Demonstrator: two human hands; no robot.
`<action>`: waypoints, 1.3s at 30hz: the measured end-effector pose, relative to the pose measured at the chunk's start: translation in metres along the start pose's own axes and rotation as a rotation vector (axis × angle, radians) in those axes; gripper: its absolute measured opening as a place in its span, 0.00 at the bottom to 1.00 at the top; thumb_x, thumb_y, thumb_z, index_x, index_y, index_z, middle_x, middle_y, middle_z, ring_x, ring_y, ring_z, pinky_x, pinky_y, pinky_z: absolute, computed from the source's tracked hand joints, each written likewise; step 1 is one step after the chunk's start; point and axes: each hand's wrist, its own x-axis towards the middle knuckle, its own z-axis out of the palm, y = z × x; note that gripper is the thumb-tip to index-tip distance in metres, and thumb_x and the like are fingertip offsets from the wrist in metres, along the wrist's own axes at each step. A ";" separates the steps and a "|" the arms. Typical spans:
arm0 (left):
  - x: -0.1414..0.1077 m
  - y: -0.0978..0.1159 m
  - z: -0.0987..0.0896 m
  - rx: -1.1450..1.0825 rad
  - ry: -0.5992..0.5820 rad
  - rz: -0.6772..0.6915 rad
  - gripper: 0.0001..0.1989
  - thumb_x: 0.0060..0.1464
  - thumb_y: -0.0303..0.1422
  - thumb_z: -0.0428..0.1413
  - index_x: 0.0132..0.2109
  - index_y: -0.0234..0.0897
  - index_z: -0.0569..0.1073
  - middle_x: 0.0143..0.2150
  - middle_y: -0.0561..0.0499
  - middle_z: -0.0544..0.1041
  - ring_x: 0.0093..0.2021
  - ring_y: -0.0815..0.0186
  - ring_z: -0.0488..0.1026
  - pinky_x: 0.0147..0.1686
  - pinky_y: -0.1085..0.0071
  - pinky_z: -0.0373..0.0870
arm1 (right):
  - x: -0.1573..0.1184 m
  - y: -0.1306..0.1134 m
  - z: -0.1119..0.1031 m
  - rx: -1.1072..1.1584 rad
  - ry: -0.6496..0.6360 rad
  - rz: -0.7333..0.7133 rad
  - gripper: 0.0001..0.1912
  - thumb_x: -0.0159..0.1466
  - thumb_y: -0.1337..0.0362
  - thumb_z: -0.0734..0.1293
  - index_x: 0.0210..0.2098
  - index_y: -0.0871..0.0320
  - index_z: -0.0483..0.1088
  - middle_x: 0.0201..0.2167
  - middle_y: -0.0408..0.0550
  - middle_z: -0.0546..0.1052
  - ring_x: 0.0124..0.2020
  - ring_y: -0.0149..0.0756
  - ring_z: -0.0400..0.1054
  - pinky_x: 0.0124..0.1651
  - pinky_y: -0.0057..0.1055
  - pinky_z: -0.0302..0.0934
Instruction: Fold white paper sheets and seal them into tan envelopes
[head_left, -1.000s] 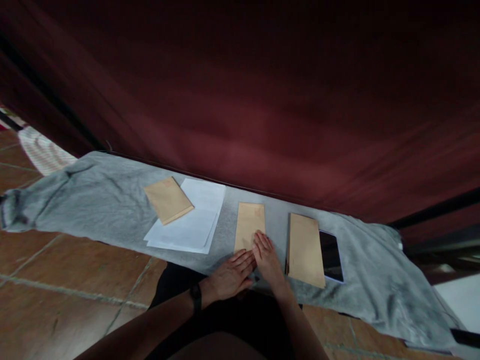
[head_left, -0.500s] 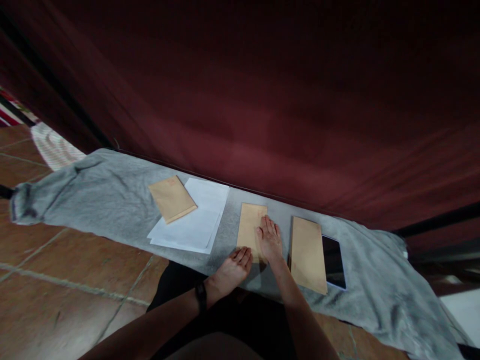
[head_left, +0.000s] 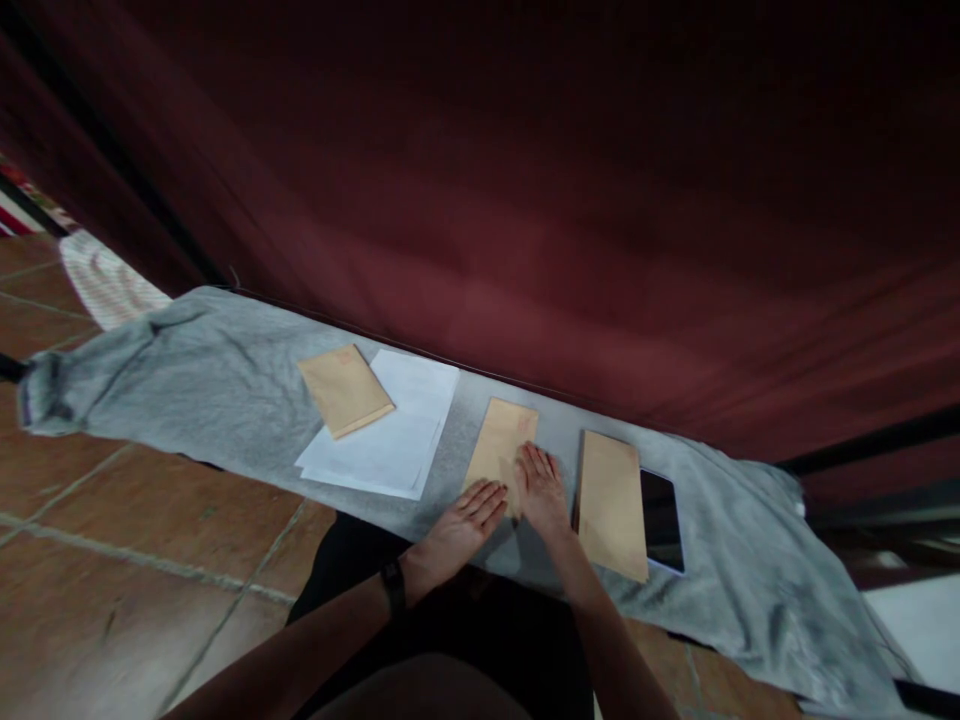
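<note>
A dark red curtain [head_left: 480, 270] is hung at 12 o'clock behind a narrow desk [head_left: 217, 390] draped in grey cloth, above a tiled floor [head_left: 67, 590]. A brown envelope [head_left: 495, 440] is laid flat at the centre of the clock, with a reddish mark [head_left: 524, 425] seen near its 1 o'clock corner. Its 7 o'clock corner is covered by the left hand [head_left: 465, 520], its 4 o'clock side by the right hand [head_left: 541, 490]; both are opened flat, fingers extended, with nothing gripped. White sheets [head_left: 405, 440] are spread at 9 o'clock, topped at 10 o'clock by a second envelope [head_left: 346, 390] set askew. A stack of envelopes [head_left: 613, 505] is placed at 4 o'clock, with a dark-screened device [head_left: 664, 520] partly covered by it on the far side.

The step in hand appears to be the pressing of the brown envelope. It would best be done with one side held firm while the other is smoothed outward, so that no crease is trapped. On soft cloth, even pressure is called for, and the stack should be left unbumped.
</note>
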 end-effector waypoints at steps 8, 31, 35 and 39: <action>0.002 0.017 -0.002 -0.190 0.037 -0.033 0.26 0.67 0.39 0.50 0.68 0.35 0.63 0.69 0.44 0.66 0.71 0.59 0.58 0.71 0.57 0.49 | 0.003 -0.007 0.003 -0.008 -0.032 -0.028 0.28 0.76 0.59 0.48 0.71 0.63 0.53 0.73 0.55 0.55 0.73 0.40 0.49 0.72 0.44 0.44; 0.002 0.026 0.016 0.024 0.043 0.063 0.30 0.67 0.48 0.49 0.68 0.35 0.64 0.69 0.42 0.66 0.71 0.50 0.56 0.70 0.49 0.46 | -0.003 0.005 0.007 -0.043 -0.028 0.031 0.32 0.76 0.55 0.43 0.71 0.65 0.53 0.71 0.58 0.58 0.71 0.44 0.51 0.71 0.46 0.41; 0.002 0.027 0.016 0.032 0.053 0.063 0.29 0.67 0.48 0.49 0.67 0.34 0.66 0.69 0.41 0.66 0.71 0.50 0.57 0.70 0.50 0.47 | -0.009 0.003 0.004 -0.034 -0.022 0.022 0.32 0.76 0.56 0.43 0.70 0.65 0.55 0.71 0.57 0.59 0.71 0.45 0.52 0.71 0.46 0.42; 0.003 0.027 0.014 0.047 0.052 0.072 0.28 0.67 0.47 0.49 0.65 0.33 0.68 0.68 0.41 0.67 0.70 0.49 0.59 0.70 0.49 0.47 | -0.018 0.002 0.003 -0.028 -0.030 0.004 0.30 0.76 0.57 0.44 0.70 0.63 0.56 0.71 0.56 0.60 0.71 0.43 0.51 0.71 0.46 0.43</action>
